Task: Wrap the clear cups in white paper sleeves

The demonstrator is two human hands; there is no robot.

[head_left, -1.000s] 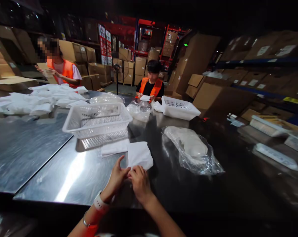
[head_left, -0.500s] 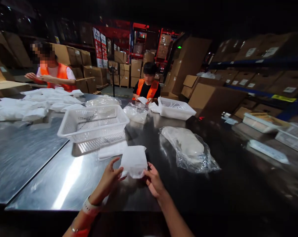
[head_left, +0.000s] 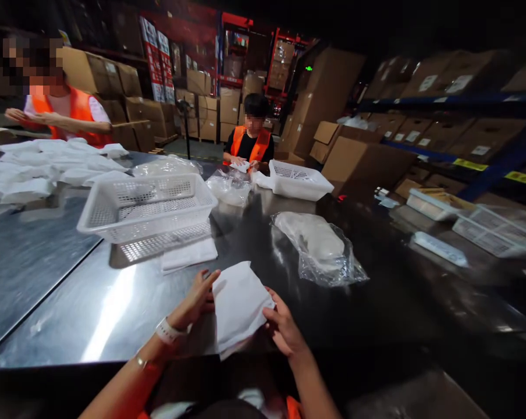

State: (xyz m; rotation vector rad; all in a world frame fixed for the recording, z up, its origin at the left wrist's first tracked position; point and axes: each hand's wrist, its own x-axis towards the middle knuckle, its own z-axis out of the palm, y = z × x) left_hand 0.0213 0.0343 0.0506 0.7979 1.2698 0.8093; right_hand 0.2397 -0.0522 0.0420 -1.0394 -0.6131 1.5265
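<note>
Since half a second ago, the white pouch (head_left: 239,305) has come nearer to the person and lower over the table edge, and both hands have drawn back with it. The left hand (head_left: 196,299) grips the pouch's left edge, fingers curled onto it; the right hand (head_left: 283,329) pinches its right edge, thumb on top. The hands stand apart, the pouch stretched between them, tilted with its upper corner toward the basket. A white wristband sits on the left wrist.

Just beyond the pouch, a flat white folded piece (head_left: 188,255) lies on the steel table (head_left: 92,308), touching the shadow of the white plastic basket (head_left: 145,206) behind it. To the right, well apart from the hands, a clear plastic bag (head_left: 317,247) holds pale white goods.

Farther off, a second white basket (head_left: 298,179) stands before a seated co-worker in an orange vest (head_left: 249,145), whose hands hold a white piece. At far left, a heap of white pouches (head_left: 40,171) lies before another person in an orange vest (head_left: 66,110).

Cardboard cartons (head_left: 359,163) fill the shelves behind; their white labels and the red banners are too small and blurred to read.
</note>
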